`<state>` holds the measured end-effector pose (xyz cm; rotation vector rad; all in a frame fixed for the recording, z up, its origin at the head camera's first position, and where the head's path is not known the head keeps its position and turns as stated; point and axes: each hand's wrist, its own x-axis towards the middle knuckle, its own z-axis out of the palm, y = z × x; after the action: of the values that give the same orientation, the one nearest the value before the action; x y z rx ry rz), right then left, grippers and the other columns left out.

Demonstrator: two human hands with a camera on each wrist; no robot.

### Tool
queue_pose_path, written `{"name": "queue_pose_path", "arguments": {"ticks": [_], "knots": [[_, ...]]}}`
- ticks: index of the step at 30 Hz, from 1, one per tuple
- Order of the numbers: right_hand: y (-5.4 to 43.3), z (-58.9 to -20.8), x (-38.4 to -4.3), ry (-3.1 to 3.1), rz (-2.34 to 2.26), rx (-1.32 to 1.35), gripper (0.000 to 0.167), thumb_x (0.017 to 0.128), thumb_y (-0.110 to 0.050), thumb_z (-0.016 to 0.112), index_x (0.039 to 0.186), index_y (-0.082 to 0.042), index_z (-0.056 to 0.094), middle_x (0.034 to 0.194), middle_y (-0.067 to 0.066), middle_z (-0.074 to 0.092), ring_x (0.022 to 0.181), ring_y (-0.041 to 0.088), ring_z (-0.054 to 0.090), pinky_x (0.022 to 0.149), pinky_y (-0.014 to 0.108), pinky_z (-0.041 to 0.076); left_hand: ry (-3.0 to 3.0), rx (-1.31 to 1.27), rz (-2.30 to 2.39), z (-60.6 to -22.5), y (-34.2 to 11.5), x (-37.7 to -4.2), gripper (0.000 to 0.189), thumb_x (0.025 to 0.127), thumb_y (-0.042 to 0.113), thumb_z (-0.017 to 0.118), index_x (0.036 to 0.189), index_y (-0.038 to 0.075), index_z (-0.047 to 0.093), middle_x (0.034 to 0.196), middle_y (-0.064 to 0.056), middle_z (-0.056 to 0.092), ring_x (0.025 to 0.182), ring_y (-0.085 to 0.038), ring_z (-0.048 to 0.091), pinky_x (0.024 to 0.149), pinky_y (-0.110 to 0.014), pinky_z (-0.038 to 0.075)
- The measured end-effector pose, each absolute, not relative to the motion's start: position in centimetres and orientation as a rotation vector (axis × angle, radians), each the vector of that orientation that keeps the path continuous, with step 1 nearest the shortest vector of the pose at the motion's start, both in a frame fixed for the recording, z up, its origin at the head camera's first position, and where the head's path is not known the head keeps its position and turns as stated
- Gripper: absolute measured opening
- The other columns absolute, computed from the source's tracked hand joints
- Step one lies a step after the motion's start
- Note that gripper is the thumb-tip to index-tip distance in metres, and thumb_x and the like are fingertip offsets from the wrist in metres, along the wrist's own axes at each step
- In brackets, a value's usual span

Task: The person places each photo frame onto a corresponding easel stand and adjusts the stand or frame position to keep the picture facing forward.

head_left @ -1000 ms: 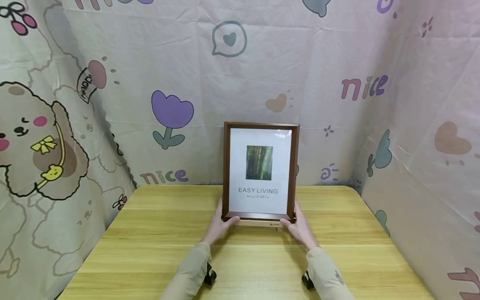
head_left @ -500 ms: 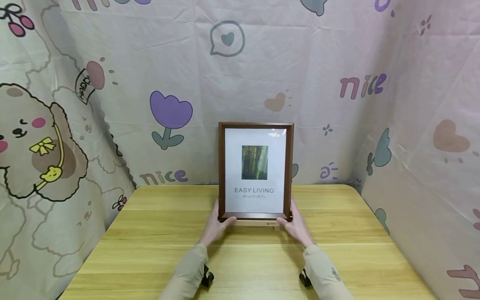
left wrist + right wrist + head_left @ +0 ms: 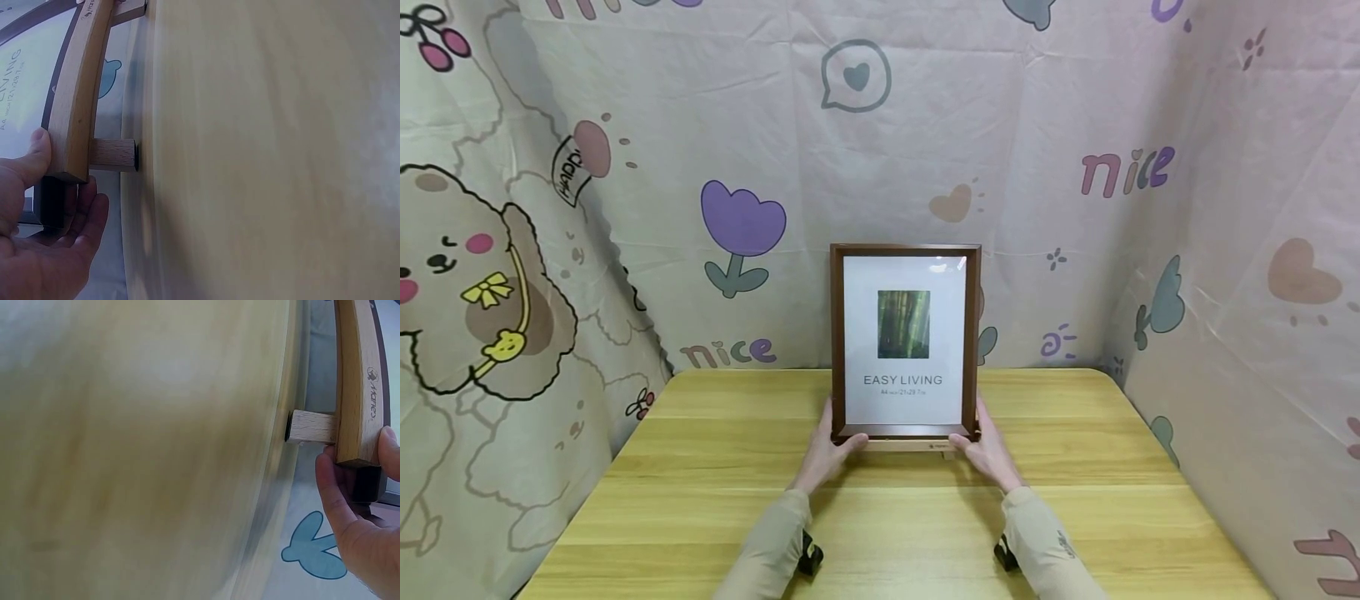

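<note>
A brown picture frame [image 3: 838, 333] stands nearly upright on the ledge of a small wooden easel [image 3: 80, 94], its white insert reading "EASY LIVING" under a green forest picture. My left hand [image 3: 822, 450] grips the lower left corner, thumb on the front by the ledge and fingers curled behind. At the lower right corner my right hand [image 3: 988, 448] holds on the same way. In the right wrist view the easel's short leg [image 3: 312, 427] sticks out below the ledge. Most of the easel is hidden behind the picture frame.
The wood-grain table [image 3: 700, 500] reaches back to a printed cloth backdrop [image 3: 880, 167], with more cloth hanging along both sides. A black wrist-worn device [image 3: 810, 554] shows under the left sleeve, and a similar one [image 3: 1006, 553] under the right.
The picture frame and easel have moved a little to the left, with both hands holding on throughout. The frame now faces more squarely forward.
</note>
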<state>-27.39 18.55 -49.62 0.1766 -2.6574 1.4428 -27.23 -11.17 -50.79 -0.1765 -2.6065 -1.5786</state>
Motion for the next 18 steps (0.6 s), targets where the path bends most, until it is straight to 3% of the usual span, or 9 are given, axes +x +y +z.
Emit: {"name": "queue_pose_path", "arguments": {"ticks": [18], "knots": [[17.88,-49.8,-27.66,-2.667,1.467,0.142,0.101,0.09,-0.008,0.071,0.164,-0.018,0.003,0.144,0.037,0.048,0.128,0.051,0.054,0.115,0.065,0.034,-2.604,-0.171,-1.568,-50.96,-11.93,-27.22,0.106,0.09,0.034,0.075,0.161,0.001,0.004,0.166,-0.028,0.011,0.151,-0.051,0.018,0.123,-0.065,0.018]]}}
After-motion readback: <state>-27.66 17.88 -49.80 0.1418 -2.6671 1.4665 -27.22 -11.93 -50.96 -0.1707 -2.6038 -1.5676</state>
